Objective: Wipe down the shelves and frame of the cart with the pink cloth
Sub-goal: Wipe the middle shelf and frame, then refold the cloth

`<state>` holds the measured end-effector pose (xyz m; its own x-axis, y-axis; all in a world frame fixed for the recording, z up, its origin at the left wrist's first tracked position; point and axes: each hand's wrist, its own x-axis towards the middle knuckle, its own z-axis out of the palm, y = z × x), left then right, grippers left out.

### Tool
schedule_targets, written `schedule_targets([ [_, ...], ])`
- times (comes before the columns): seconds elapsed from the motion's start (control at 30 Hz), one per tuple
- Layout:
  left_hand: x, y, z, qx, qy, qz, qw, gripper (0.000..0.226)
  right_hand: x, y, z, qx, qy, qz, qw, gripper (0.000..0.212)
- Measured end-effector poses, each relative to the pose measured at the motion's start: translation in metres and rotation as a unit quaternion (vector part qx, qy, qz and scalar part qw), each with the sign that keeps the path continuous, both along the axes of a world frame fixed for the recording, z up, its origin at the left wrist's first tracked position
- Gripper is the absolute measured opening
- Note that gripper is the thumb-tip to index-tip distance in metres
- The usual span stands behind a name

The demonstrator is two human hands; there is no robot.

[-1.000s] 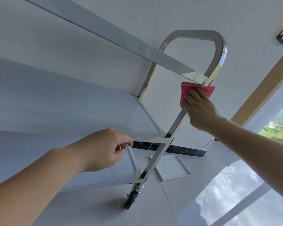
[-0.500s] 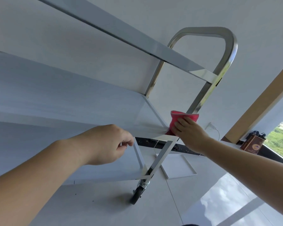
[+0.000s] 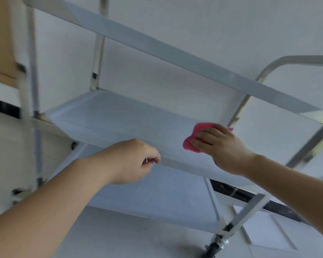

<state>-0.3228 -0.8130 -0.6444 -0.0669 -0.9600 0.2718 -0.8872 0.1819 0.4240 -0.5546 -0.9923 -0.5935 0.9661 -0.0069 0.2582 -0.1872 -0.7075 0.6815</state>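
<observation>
Step in hand: wiping the middle shelf (image 3: 119,116). Right hand (image 3: 220,146) presses the pink cloth (image 3: 189,141) flat, fingers extended, near the shelf's right end, close to the front edge. Left hand (image 3: 131,161) is well apart from it, curled at the shelf's front lip (image 3: 177,162); can't tell if it actually grips the lip. Frame is motion-blurred. Next, likely: sweep cloth toward the left end, keep pressure even, steady the cart (image 3: 175,60).

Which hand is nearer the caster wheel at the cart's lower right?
Right. The right hand presses the pink cloth above the caster wheel; the left hand sits farther left.
</observation>
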Motion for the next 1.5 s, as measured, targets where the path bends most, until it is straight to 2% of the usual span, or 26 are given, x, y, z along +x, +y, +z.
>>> schedule_targets([
  [0.17, 0.084, 0.070, -0.002, 0.000, 0.028, 0.132, 0.991, 0.020, 0.115, 0.041, -0.010, 0.027, -0.006, 0.128, 0.991, 0.042],
  [0.37, 0.154, 0.161, 0.000, -0.018, 0.082, 0.262, 0.961, 0.016, 0.233, 0.105, -0.008, 0.029, -0.008, 0.236, 0.971, 0.043],
  [0.53, 0.180, 0.196, 0.000, -0.046, 0.122, 0.307, 0.943, 0.016, 0.292, 0.142, 0.008, 0.005, -0.005, 0.276, 0.961, 0.043],
  [0.7, 0.192, 0.205, 0.001, -0.058, 0.138, 0.315, 0.937, 0.016, 0.328, 0.163, 0.049, -0.062, -0.054, 0.307, 0.948, 0.040],
  [0.87, 0.193, 0.203, 0.003, -0.066, 0.140, 0.310, 0.938, 0.018, 0.361, 0.170, 0.101, -0.134, -0.140, 0.259, 0.946, 0.041],
  [1.03, 0.192, 0.198, 0.006, -0.058, 0.138, 0.302, 0.942, 0.021, 0.382, 0.159, 0.111, -0.134, -0.084, 0.092, 0.983, 0.055],
  [1.2, 0.192, 0.197, 0.002, -0.048, 0.133, 0.302, 0.943, 0.021, 0.386, 0.145, 0.104, -0.130, -0.104, 0.097, 0.981, 0.060],
  [1.33, 0.193, 0.199, -0.002, -0.040, 0.129, 0.307, 0.942, 0.020, 0.388, 0.141, 0.075, -0.091, -0.093, 0.130, 0.983, 0.058],
  [1.5, 0.194, 0.205, -0.001, -0.034, 0.125, 0.311, 0.942, 0.021, 0.376, 0.137, -0.018, -0.031, 0.041, 0.108, 0.993, 0.070],
])
